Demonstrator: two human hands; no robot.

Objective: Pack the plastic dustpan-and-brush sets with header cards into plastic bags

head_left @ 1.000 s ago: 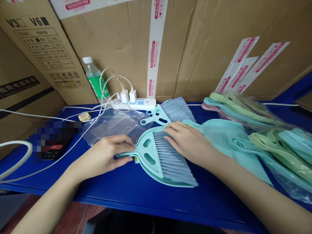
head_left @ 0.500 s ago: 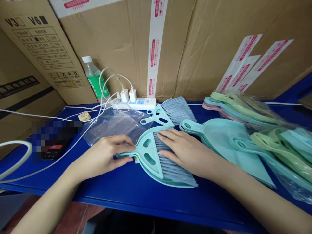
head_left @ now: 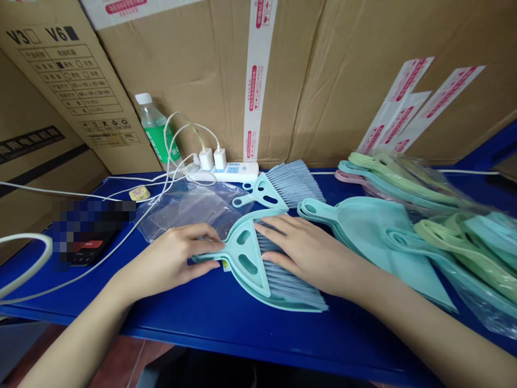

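The left hand point(head_left: 183, 253) pinched the brush point(head_left: 253, 250) by its handle point(head_left: 205, 257); the brush lay over a dustpan point(head_left: 251, 293) on the blue surface point(head_left: 283, 339). The right hand point(head_left: 305, 248) rested across the bristles point(head_left: 294, 283), fingers slightly spread, near a stack of dustpans point(head_left: 369, 221).

Ahead of you, large cardboard panel point(head_left: 347, 64), strips of white tape point(head_left: 259, 54) with red print stuck on it. On your left, carton point(head_left: 72, 70) marked V3 and V6, square beside V6 filled black. Near carton, clear bottle point(head_left: 158, 141) with white cap, green label. Beside bottle, white power strip point(head_left: 247, 172), two white adapters point(head_left: 206, 159) plugged in, white cables trailing left. Small yellow block point(head_left: 139, 193), dark device point(head_left: 86, 254), partly pixelated, on blue tabletop point(head_left: 210, 323).
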